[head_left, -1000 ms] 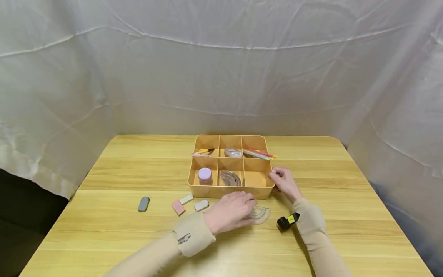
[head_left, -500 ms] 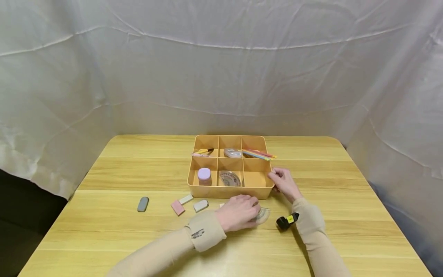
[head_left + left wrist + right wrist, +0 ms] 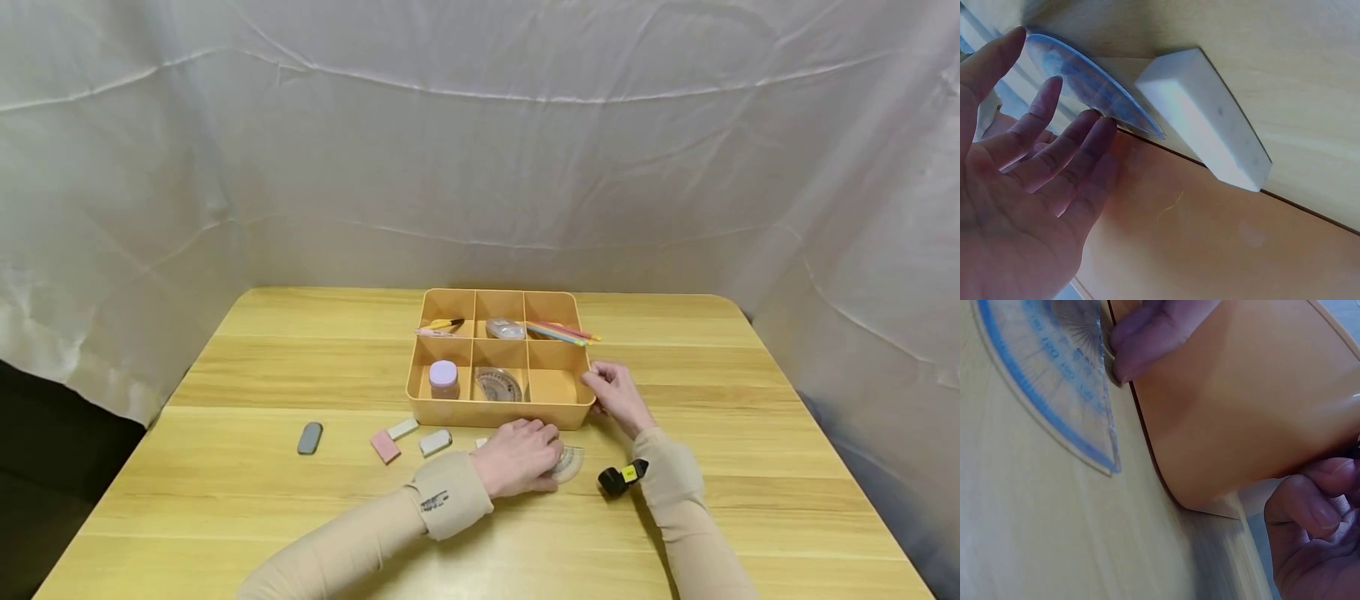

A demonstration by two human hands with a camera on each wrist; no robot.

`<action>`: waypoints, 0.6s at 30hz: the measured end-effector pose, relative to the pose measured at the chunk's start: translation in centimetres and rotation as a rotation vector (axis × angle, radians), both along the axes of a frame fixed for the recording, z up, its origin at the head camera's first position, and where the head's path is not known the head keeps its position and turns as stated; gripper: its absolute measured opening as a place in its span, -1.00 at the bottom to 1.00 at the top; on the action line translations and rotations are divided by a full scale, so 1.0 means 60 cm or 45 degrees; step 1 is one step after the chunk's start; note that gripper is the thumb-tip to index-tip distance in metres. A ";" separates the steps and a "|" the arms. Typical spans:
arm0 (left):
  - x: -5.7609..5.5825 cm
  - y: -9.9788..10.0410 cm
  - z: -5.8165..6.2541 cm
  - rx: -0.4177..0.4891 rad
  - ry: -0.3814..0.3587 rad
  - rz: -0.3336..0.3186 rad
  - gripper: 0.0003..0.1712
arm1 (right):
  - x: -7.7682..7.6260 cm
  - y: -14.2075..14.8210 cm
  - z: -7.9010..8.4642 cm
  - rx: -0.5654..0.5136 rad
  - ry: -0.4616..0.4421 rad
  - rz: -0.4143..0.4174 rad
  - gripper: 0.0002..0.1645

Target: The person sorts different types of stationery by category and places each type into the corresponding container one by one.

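Note:
My left hand (image 3: 519, 457) is over a clear protractor (image 3: 570, 464) lying on the table before the organizer box (image 3: 502, 414). In the left wrist view its fingers are loosely extended, tips beside the protractor (image 3: 1085, 78); a white eraser (image 3: 1204, 119) lies close by against the box wall. Fingertips (image 3: 1147, 347) of that hand reach down between the protractor's straight edge (image 3: 1066, 381) and the box in the right wrist view. My right hand (image 3: 618, 396) grips the box's right front corner, thumb and curled fingers (image 3: 1310, 503) at its edge.
The box holds a lilac-lidded jar (image 3: 444, 379), another protractor (image 3: 498, 385), pens (image 3: 442, 325), a clear rounded item (image 3: 505, 329) and colored pencils (image 3: 558, 332). A pink eraser (image 3: 386, 447), white erasers (image 3: 435, 442) and a grey one (image 3: 310, 437) lie left; a black-yellow object (image 3: 622, 477) sits right.
My left hand has moved a little to the right over the protractor, and a pale eraser edge now shows behind the wrist. The right hand stays on the box corner.

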State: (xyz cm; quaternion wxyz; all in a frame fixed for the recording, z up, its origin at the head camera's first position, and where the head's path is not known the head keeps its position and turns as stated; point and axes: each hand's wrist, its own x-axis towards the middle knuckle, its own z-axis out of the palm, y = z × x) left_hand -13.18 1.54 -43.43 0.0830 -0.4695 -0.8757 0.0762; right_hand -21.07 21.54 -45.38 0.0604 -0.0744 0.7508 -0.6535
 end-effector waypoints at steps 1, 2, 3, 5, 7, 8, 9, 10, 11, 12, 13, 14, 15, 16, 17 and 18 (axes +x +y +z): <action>0.000 0.000 0.000 -0.002 -0.005 0.003 -0.53 | 0.000 0.000 0.000 0.000 -0.001 -0.004 -0.70; 0.000 0.000 0.000 -0.001 -0.011 0.006 -0.53 | 0.000 0.000 -0.001 0.001 -0.001 -0.006 -0.70; 0.000 0.001 0.000 0.002 -0.017 0.009 -0.54 | 0.000 0.000 -0.001 0.001 -0.004 -0.010 -0.70; 0.001 0.001 0.001 0.008 -0.030 0.011 -0.56 | 0.000 0.000 0.000 0.003 -0.005 -0.013 -0.70; 0.001 0.002 0.001 0.022 -0.036 0.009 -0.59 | 0.000 0.000 0.000 0.000 -0.007 -0.019 -0.70; 0.001 0.002 0.001 0.032 -0.034 0.006 -0.61 | 0.000 0.000 0.000 0.001 -0.006 -0.018 -0.70; 0.002 0.002 0.000 0.042 -0.030 0.001 -0.63 | 0.000 0.000 0.000 0.002 -0.004 -0.018 -0.70; 0.002 0.003 0.000 0.051 -0.022 -0.004 -0.65 | 0.000 0.000 0.001 0.002 -0.001 -0.016 -0.70; 0.002 0.003 -0.001 0.061 -0.016 -0.009 -0.67 | 0.001 0.000 0.001 -0.001 -0.002 -0.020 -0.69; 0.001 0.004 -0.002 0.069 -0.009 -0.013 -0.69 | 0.001 0.000 0.001 -0.001 0.002 -0.015 -0.69; 0.001 0.004 -0.003 0.076 -0.009 -0.017 -0.70 | 0.001 0.000 0.000 -0.003 0.004 -0.014 -0.69; 0.001 0.004 -0.003 0.081 -0.017 -0.019 -0.71 | 0.001 -0.001 0.000 -0.004 0.006 -0.012 -0.69; 0.000 0.005 -0.004 0.083 -0.027 -0.019 -0.70 | 0.001 -0.001 0.000 -0.006 0.008 -0.011 -0.68; 0.000 0.005 -0.004 0.083 -0.038 -0.018 -0.70 | 0.001 -0.001 0.000 -0.009 0.010 -0.010 -0.68; -0.001 0.005 -0.005 0.083 -0.056 -0.015 -0.69 | 0.001 -0.001 0.000 -0.012 0.011 -0.010 -0.68; -0.001 0.005 -0.004 0.079 -0.073 -0.012 -0.68 | 0.001 -0.001 0.000 -0.015 0.012 -0.009 -0.67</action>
